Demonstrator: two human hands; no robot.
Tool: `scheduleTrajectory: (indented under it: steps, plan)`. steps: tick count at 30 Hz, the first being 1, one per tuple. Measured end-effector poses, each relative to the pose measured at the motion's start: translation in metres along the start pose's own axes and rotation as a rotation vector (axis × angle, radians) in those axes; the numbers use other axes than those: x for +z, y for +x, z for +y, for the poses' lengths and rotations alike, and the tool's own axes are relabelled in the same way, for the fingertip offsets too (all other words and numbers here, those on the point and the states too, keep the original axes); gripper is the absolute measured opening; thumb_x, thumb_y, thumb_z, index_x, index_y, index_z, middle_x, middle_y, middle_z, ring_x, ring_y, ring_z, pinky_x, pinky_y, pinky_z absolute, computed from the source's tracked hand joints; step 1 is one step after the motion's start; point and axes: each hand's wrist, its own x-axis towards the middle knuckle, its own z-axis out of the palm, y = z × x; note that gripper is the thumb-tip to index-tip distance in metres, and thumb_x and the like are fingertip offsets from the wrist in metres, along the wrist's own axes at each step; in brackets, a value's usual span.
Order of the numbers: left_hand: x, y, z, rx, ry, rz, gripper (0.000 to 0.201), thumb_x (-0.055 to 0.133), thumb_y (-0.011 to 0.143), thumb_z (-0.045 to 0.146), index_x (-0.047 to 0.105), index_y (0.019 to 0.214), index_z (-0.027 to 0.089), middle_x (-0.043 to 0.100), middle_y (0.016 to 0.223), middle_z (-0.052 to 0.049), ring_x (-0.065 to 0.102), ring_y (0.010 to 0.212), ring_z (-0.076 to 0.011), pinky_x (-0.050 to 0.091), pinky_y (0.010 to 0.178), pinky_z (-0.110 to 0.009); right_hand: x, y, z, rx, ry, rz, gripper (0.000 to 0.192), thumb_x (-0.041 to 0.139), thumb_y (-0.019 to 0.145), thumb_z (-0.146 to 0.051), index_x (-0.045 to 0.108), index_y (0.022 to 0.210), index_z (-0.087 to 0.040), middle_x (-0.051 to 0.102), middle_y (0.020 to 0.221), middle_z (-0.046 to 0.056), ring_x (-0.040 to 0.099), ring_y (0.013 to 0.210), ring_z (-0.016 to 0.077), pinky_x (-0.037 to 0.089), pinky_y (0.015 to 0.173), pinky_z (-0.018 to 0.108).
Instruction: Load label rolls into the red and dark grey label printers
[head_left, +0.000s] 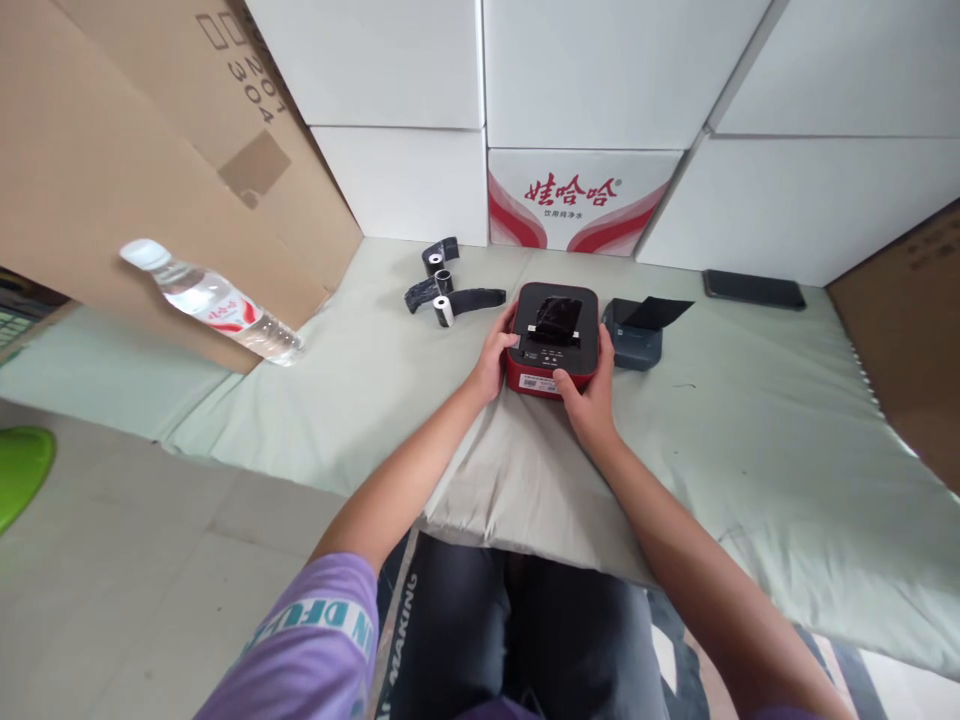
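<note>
Both hands hold a red-and-black label printer (553,362) at the front of the green-covered surface. From the slot in its top comes a glossy black strip (559,318). My left hand (495,358) wraps round its left side, thumb on the top edge. My right hand (590,390) grips the right front corner, with its thumb at the front edge near the small buttons. Just right of it stands a smaller dark blue-grey printer (634,348) with a black strip (660,312) sticking out. Small rolls (443,311) with black tails lie to the left.
A water bottle (217,305) lies or leans at the left by a large cardboard box (172,130). Along the back are stacked white cartons (585,200). A black phone (754,289) lies at the back right, near a brown box (907,330). The surface's front edge (525,535) is above my lap.
</note>
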Motion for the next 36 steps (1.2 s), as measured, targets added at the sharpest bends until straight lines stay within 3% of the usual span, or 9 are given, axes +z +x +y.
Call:
scheduleTrajectory:
  steps: [18, 24, 36]
  plan:
    - [-0.005, 0.006, 0.0, -0.033, 0.074, -0.024, 0.077, 0.067, 0.071, 0.034, 0.066, 0.148, 0.027, 0.065, 0.162, -0.002, 0.047, 0.163, -0.0356, 0.036, 0.136, -0.049, 0.001, 0.002, -0.002, -0.023, -0.015, 0.014, 0.099, 0.071, 0.089, -0.071, 0.03, 0.169, -0.031, 0.042, 0.171, 0.017, 0.039, 0.162, 0.0417, 0.032, 0.133, 0.072]
    - [-0.009, 0.007, -0.005, -0.005, 0.071, -0.046, 0.076, 0.071, 0.074, 0.037, 0.063, 0.149, 0.027, 0.06, 0.167, -0.005, 0.04, 0.167, -0.0362, 0.029, 0.138, -0.049, -0.002, 0.004, -0.002, -0.032, -0.001, 0.005, 0.092, 0.074, 0.088, -0.068, 0.04, 0.164, -0.028, 0.048, 0.166, 0.016, 0.046, 0.156, 0.0412, 0.035, 0.131, 0.071]
    - [-0.011, 0.008, -0.005, 0.016, 0.069, -0.06, 0.072, 0.071, 0.075, 0.037, 0.066, 0.146, 0.028, 0.057, 0.17, -0.004, 0.04, 0.167, -0.035, 0.029, 0.138, -0.047, -0.002, 0.006, -0.002, -0.057, -0.035, 0.024, 0.086, 0.073, 0.087, -0.07, 0.046, 0.158, -0.029, 0.054, 0.16, 0.016, 0.049, 0.152, 0.041, 0.037, 0.13, 0.072]
